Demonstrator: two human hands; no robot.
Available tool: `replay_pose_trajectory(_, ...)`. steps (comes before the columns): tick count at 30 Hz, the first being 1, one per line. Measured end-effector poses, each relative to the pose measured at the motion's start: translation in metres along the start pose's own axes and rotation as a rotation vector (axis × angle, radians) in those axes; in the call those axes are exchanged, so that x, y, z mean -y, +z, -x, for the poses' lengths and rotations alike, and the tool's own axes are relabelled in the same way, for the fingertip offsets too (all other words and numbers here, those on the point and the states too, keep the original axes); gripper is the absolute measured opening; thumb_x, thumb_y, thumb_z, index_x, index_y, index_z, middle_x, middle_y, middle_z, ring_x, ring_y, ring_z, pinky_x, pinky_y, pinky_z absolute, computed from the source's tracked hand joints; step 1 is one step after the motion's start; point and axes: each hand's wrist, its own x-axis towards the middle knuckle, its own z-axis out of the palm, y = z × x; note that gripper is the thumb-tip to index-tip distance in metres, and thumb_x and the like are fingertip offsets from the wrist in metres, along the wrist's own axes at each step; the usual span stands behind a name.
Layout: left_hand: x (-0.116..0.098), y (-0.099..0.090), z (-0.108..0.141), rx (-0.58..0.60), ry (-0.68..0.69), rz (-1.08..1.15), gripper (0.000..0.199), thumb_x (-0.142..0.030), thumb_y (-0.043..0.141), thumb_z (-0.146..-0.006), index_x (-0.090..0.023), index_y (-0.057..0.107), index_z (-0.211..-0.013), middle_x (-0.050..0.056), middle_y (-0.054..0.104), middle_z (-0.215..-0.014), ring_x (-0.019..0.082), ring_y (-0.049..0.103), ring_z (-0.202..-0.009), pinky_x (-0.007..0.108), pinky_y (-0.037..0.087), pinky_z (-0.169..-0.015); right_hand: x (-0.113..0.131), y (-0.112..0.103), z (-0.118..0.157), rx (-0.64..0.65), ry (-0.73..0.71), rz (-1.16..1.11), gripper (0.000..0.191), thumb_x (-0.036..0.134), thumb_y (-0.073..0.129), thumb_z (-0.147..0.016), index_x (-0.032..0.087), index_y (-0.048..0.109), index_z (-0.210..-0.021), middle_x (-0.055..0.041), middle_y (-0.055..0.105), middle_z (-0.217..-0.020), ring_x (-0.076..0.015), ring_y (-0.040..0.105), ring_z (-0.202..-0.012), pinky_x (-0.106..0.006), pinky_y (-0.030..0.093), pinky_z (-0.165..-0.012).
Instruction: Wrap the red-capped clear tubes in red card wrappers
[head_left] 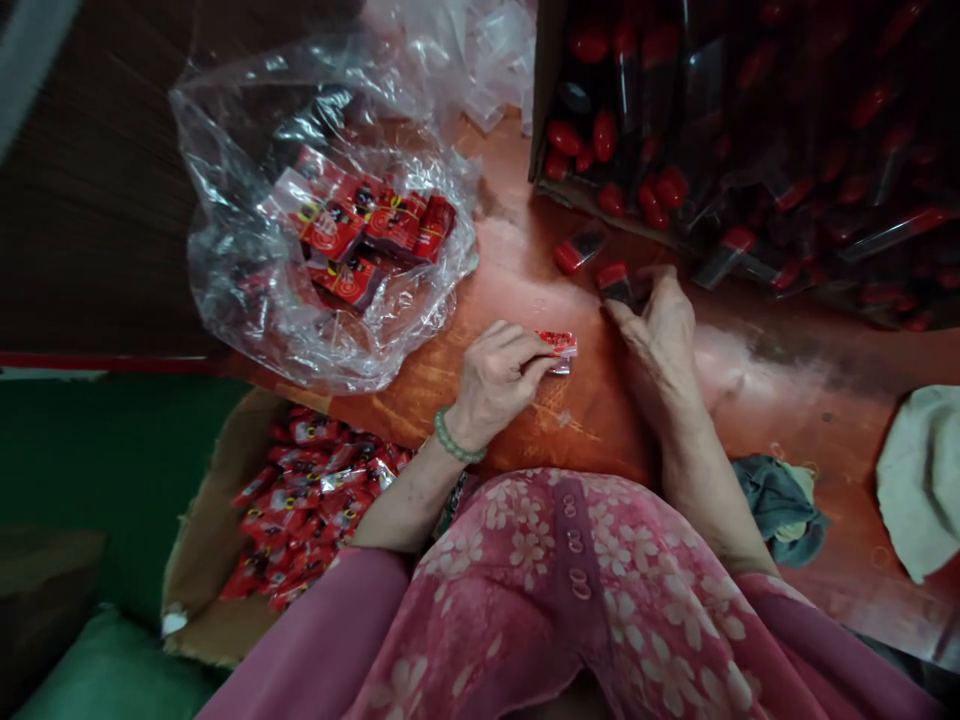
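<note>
A: What is each hand gripping?

B: The left hand (495, 375) has its thumb and fingers pinched on a small red packet (562, 342), over the middle of the table (491, 280). The right hand (660, 325) is farther right, thumb and fingers spread around the dark end of a red-capped tube (615, 280). Whether they close on it, I can't tell.

A: So what could go wrong there?

B: If only the fingertips catch that smooth, clear body, it could slip or roll. A second tube (576, 250) lies just beside it, to the left, so a sideways nudge might send that one rolling too.

A: And the packet?

B: It's held by its left end, with the rest sticking out. Pinched too hard, it could crease; too loosely, it could twist or drop onto the table.

A: Anything around them?

B: The open plastic bag (319, 365) at the far left holds red bundles (330, 228), and its loose film could snag a sleeve or drag them. At the near left, a carton (196, 560) of red pieces (300, 510) sits below the table edge, close to the left forearm. An elbow swinging back could knock it.
</note>
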Motion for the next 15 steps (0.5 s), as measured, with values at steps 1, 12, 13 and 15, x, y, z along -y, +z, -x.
replay_pose_trajectory(1,-0.002,-0.002,-0.001,-0.037,-0.044,0.071,0.014,-0.029,0.075,-0.088,-0.017,0.074,-0.081,0.002,0.074,-0.076,0.013,0.063,-0.07,0.028,0.049,-0.068,0.0,-0.004,0.004,-0.014,-0.014,-0.067,0.046,0.056,0.061,-0.093,0.019,0.056,-0.119,-0.0109,0.067,-0.101,-0.0244,0.062,-0.085,-0.042,0.053,-0.076)
replay_pose_trajectory(12,-0.014,-0.016,0.007,-0.061,-0.262,0.445,0.016,-0.032,0.086,-0.077,-0.019,0.077,-0.077,0.002,0.077,-0.077,0.012,0.07,-0.07,0.026,0.057,-0.072,0.045,-0.081,0.052,0.188,-0.229,-0.526,0.025,0.044,0.072,-0.09,0.03,0.075,-0.111,-0.0057,0.074,-0.097,-0.024,0.068,-0.088,-0.041,0.057,-0.079)
replay_pose_trajectory(13,-0.015,-0.016,0.007,-0.062,-0.256,0.446,0.017,-0.032,0.086,-0.077,-0.018,0.077,-0.077,0.001,0.077,-0.077,0.012,0.07,-0.07,0.026,0.057,-0.072,0.047,-0.082,0.052,0.216,-0.252,-0.522,0.023,0.041,0.071,-0.091,0.03,0.075,-0.112,-0.0058,0.075,-0.096,-0.0236,0.069,-0.087,-0.041,0.057,-0.078)
replay_pose_trajectory(15,-0.015,-0.017,0.008,-0.067,-0.239,0.449,0.016,-0.031,0.086,-0.077,-0.018,0.077,-0.077,0.001,0.077,-0.077,0.011,0.07,-0.07,0.026,0.057,-0.071,0.048,-0.083,0.051,0.252,-0.301,-0.502,0.022,0.038,0.07,-0.093,0.031,0.076,-0.113,-0.0058,0.076,-0.097,-0.0227,0.069,-0.087,-0.039,0.057,-0.078)
